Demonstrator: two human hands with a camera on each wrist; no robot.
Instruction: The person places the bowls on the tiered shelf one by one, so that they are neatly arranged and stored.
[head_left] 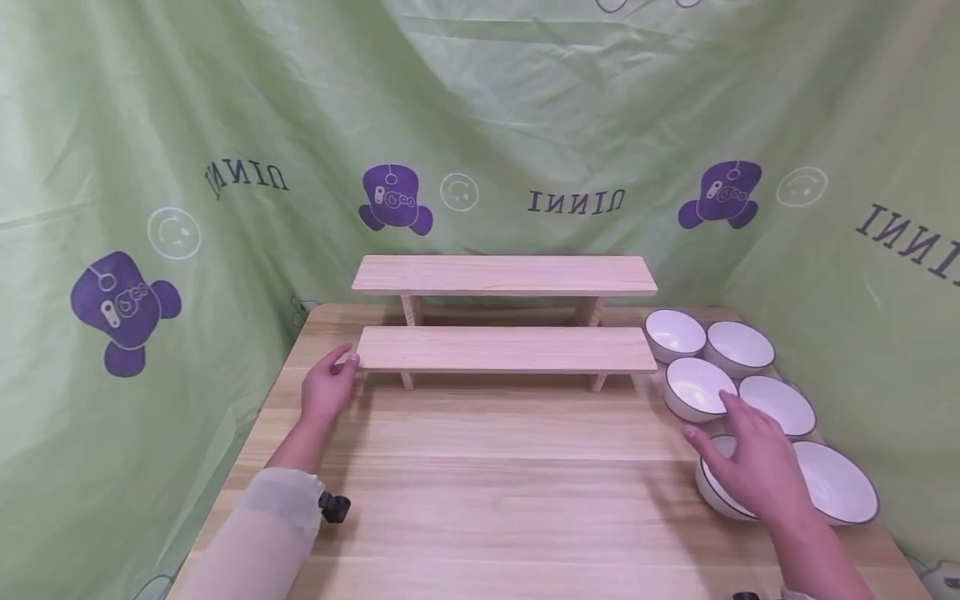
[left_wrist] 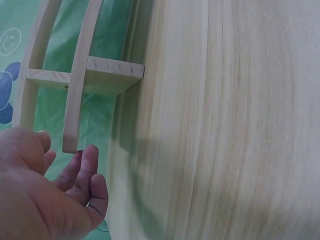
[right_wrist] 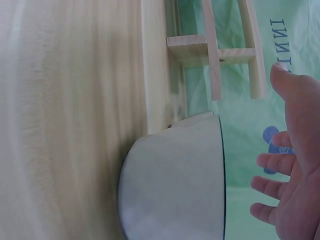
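A two-tier wooden shelf stands at the back of the table, with an upper board (head_left: 504, 275) and a lower board (head_left: 506, 348). At the left end of the lower board is my left hand (head_left: 328, 390), its fingers loosely bent beside the board's end (left_wrist: 71, 142); whether they touch it I cannot tell. My right hand (head_left: 761, 458) hovers over the white bowls on the right, fingers spread and holding nothing. Below it, a front bowl (head_left: 716, 492) is partly hidden. A dark-rimmed bowl (right_wrist: 175, 185) appears beside that hand in the right wrist view.
Several white bowls stand in two rows along the table's right side, among them a back bowl (head_left: 675, 333) close to the shelf's right end and a large front bowl (head_left: 836, 483). Green printed cloth (head_left: 495, 100) hangs behind and beside the wooden table (head_left: 487, 492).
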